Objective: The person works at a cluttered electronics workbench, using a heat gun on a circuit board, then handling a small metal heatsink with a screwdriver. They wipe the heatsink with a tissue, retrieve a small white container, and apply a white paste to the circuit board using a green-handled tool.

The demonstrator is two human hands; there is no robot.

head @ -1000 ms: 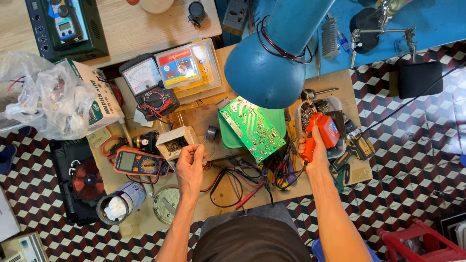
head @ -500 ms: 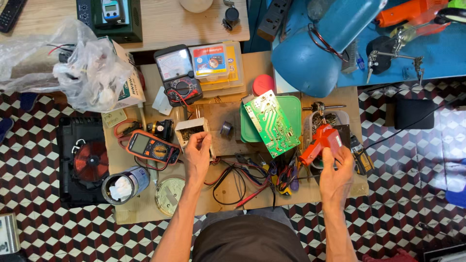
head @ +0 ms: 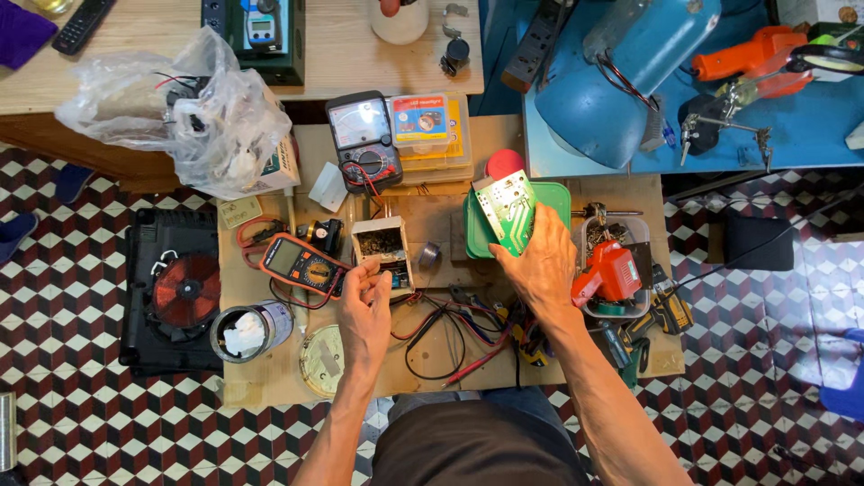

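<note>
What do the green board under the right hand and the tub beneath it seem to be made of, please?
The green board, held by the right hand, looks like rigid laminate with a glossy green coating and pale printed markings. The green tub looks like smooth moulded plastic, judging by its even colour and rounded rim.

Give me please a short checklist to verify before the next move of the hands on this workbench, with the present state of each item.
1. Right hand has a grip on the green circuit board: ok.
2. Left hand is free of tools: cannot tell, the fingers are curled.
3. Red tool rests in its tray, out of the hand: ok.
4. Orange multimeter lies flat on the board: ok.
5. Loose leads are away from the wrists: not ok.
</note>
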